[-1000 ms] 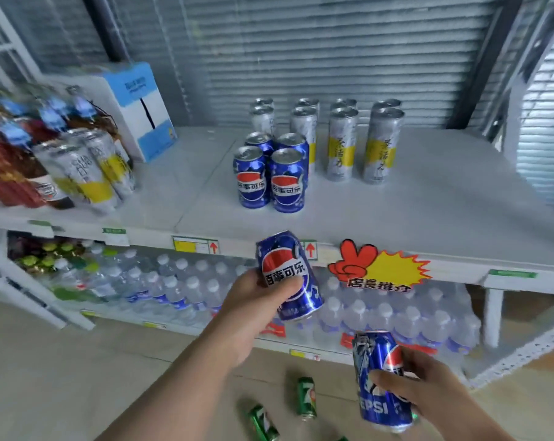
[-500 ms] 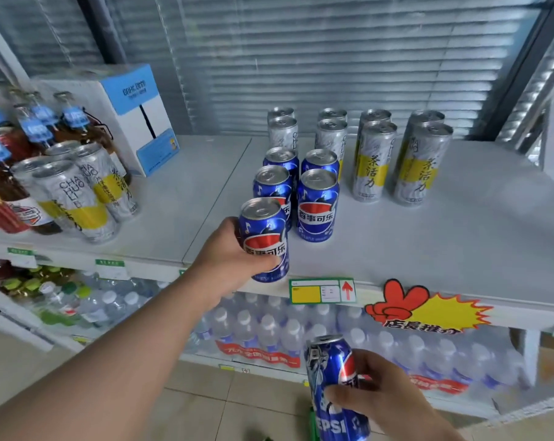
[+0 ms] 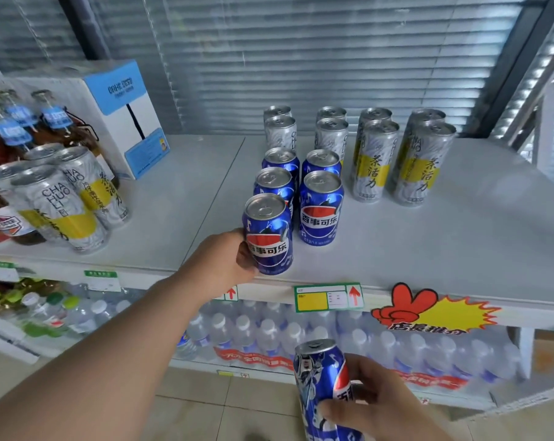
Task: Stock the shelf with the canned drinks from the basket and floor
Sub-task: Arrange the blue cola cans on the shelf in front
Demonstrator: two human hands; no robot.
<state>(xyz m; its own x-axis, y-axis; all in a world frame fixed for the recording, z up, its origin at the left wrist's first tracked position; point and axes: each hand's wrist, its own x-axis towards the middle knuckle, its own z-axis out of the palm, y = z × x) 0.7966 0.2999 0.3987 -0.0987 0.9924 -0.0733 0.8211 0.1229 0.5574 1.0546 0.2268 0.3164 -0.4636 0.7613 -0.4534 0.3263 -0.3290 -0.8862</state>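
My left hand grips a blue Pepsi can that stands upright on the white shelf, near its front edge, at the head of the left column of blue cans. Several more blue Pepsi cans stand in two columns behind it. Down at the bottom, below shelf level, my right hand holds a second blue Pepsi can upright. Neither the basket nor the floor cans are in view.
Tall silver-and-yellow tea cans stand behind and right of the Pepsi cans. More tea cans, bottles and a blue-white box fill the shelf's left. Bottled water packs sit on the lower shelf. Bare shelf lies at the right.
My left hand has carried its can up from below the shelf edge and set it upright in front of the left column. My right hand with its can stays low.
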